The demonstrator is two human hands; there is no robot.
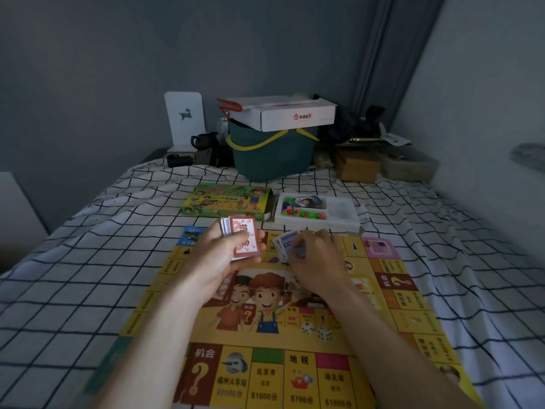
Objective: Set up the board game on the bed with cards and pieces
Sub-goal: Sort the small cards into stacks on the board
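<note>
Sorting the cards over the game board on the bed

My left hand point(227, 255) holds a stack of cards point(240, 242), fingers curled round it and my thumb pressed on the red-and-white top card. The cards are thin, light and slippery, so I think the stack could slide apart; I should squeeze its long edges. Just beside it, my right hand point(315, 258) pinches a few blue cards point(287, 245) by their ends, low over the game board point(265, 364). They bend easily, so a soft pinch is best. The board is a flat paper sheet lying on the checked bed sheet point(88, 261). Behind it sit the green game box point(227, 202) and, to its right, the white tray point(339, 214) with small bright pieces. The pieces look tiny and easy to drop.
</note>
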